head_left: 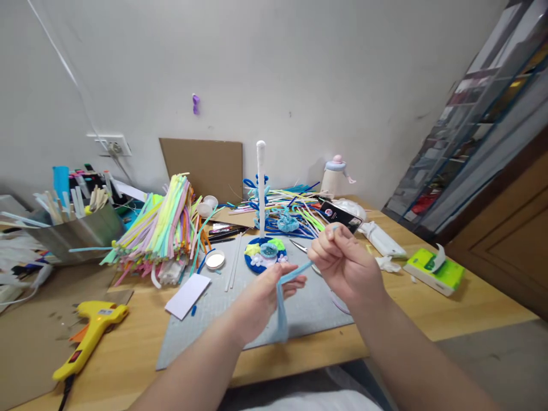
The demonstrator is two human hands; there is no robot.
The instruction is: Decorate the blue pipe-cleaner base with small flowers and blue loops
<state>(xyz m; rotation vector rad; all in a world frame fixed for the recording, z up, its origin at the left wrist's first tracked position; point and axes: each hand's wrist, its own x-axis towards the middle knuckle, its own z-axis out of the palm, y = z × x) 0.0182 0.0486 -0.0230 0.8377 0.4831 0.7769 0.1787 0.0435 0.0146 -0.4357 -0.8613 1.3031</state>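
A light blue pipe cleaner is bent between both hands above the grey cutting mat. My left hand pinches it near the bend, and a long end hangs down from there. My right hand is closed round the other end, whose tip sticks out above the fingers. Just behind the hands stands a white pole on a round blue base decorated with small fuzzy shapes.
A big heap of coloured pipe cleaners lies at the left, more behind the pole. A yellow glue gun rests front left. Scissors, a white card, a tissue pack and a tool holder share the wooden table.
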